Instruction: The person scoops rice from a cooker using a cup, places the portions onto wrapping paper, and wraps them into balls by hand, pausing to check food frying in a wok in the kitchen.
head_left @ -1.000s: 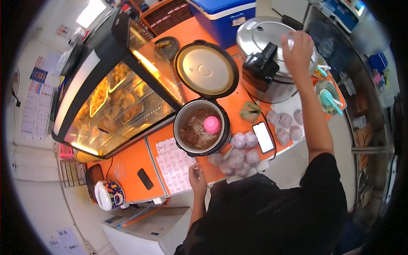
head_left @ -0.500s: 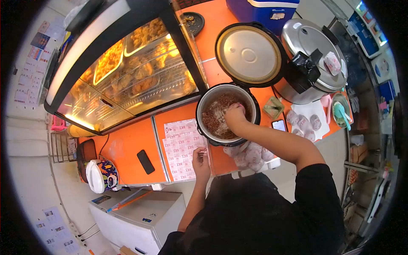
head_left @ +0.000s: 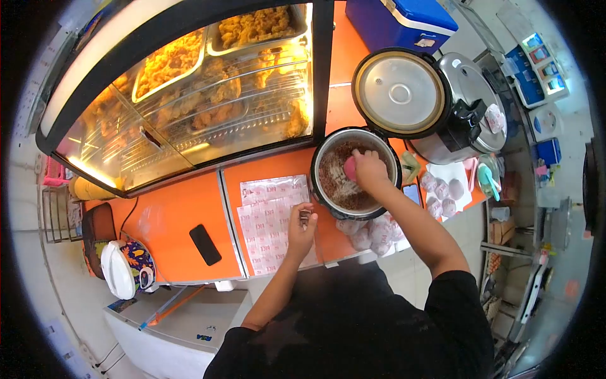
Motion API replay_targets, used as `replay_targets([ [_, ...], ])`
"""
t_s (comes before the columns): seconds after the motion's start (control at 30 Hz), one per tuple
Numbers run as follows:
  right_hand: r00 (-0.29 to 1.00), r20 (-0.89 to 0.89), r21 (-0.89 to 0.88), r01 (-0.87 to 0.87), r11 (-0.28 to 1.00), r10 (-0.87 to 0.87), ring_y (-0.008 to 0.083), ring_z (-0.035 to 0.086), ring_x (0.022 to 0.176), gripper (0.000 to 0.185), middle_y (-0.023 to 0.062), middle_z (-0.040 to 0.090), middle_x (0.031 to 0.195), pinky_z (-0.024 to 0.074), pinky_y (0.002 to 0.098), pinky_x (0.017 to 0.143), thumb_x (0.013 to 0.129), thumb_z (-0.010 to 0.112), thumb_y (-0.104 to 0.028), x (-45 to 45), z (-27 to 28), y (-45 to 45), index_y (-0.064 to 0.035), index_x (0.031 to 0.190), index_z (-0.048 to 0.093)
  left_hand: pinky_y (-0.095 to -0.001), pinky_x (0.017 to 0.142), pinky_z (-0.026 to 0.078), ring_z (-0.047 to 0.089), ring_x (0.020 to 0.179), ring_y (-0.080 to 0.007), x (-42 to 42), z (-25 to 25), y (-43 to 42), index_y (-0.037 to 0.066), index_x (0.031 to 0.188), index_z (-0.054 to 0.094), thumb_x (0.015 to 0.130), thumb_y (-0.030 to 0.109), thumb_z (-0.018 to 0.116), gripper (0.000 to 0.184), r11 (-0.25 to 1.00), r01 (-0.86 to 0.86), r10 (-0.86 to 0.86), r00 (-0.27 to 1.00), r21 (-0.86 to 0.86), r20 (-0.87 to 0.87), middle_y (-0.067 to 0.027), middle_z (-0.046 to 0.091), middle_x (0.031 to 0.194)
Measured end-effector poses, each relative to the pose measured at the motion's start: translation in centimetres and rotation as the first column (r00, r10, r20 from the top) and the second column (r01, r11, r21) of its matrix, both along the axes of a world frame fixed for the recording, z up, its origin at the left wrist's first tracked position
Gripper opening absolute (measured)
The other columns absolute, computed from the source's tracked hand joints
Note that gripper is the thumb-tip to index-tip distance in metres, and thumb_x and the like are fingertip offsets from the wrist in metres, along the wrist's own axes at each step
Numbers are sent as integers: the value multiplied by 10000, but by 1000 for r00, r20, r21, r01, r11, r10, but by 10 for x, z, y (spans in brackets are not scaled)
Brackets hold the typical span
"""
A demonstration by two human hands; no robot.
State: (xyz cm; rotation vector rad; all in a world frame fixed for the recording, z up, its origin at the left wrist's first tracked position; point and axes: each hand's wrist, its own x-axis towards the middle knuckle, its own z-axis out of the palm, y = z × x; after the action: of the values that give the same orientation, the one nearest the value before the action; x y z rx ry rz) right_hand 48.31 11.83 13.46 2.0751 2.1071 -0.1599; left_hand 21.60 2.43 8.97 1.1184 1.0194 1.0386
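My right hand is inside the open rice cooker, closed around a pink scoop, probably a small cup or bowl. Brownish rice with paler patches lines the pot below it. Over the edge of the printed wrapping papers, my left hand hovers with fingers loosely bent and nothing visible in them. Wrapped round bundles lie against the cooker's front, beside my right forearm. The cooker's lid stands raised behind the pot.
A lit glass display case with fried chicken fills the back left. A second large cooker stands at right, near more wrapped bundles. A black phone and a patterned pot lie left; a blue cooler sits behind.
My right hand has risen a little from the rice, and the pink scoop now shows. My left hand stays by the papers. The whole view has shifted and turned slightly.
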Motion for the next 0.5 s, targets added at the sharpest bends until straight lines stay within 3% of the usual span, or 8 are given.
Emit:
replay_targets([
  [0.17, 990, -100, -68, 94, 993, -100, 404, 631, 1094, 540, 232, 582, 1251, 595, 481, 875, 867, 728, -195, -22, 9, -10, -49, 1348, 532, -275, 937, 449, 536, 1029, -118, -17, -9, 12, 38, 1271, 553, 1014, 68, 622, 268, 999, -11, 11, 1000, -41, -19, -33, 570, 1167],
  [0.27, 994, 35, -88, 103, 991, -100, 418, 631, 1128, 667, 246, 535, 1327, 583, 487, 913, 851, 764, -249, -20, -14, 4, -25, 1412, 481, -279, 946, 445, 541, 1044, -126, -18, -12, 21, 38, 1270, 558, 1016, 72, 619, 263, 999, 15, -15, 1000, -38, -10, -37, 575, 1167],
  [0.37, 937, -207, -76, 272, 959, -282, 473, 628, 1118, 573, 270, 537, 1324, 571, 508, 922, 912, 708, -238, -16, 0, 5, 27, 1367, 484, -284, 951, 444, 543, 1051, -128, -23, -7, 25, 35, 1273, 558, 1017, 75, 621, 267, 998, 33, -33, 999, -61, 10, -39, 579, 1172],
  [0.47, 601, -628, -187, 500, 846, -494, 543, 570, 1186, 636, 346, 528, 1380, 514, 535, 982, 931, 718, -286, -3, -3, 0, 49, 1401, 451, -288, 958, 443, 543, 1055, -128, -26, -12, 35, 32, 1277, 556, 1015, 75, 622, 274, 997, 47, -47, 999, -62, 6, -42, 582, 1183],
  [0.5, 579, -647, -137, 552, 823, -496, 555, 552, 1205, 631, 370, 529, 1366, 494, 535, 1006, 941, 704, -317, 1, -13, -1, 66, 1383, 466, -290, 960, 443, 543, 1056, -128, -26, -13, 35, 32, 1278, 556, 1015, 74, 623, 276, 997, 51, -51, 999, -64, 0, -43, 584, 1188],
])
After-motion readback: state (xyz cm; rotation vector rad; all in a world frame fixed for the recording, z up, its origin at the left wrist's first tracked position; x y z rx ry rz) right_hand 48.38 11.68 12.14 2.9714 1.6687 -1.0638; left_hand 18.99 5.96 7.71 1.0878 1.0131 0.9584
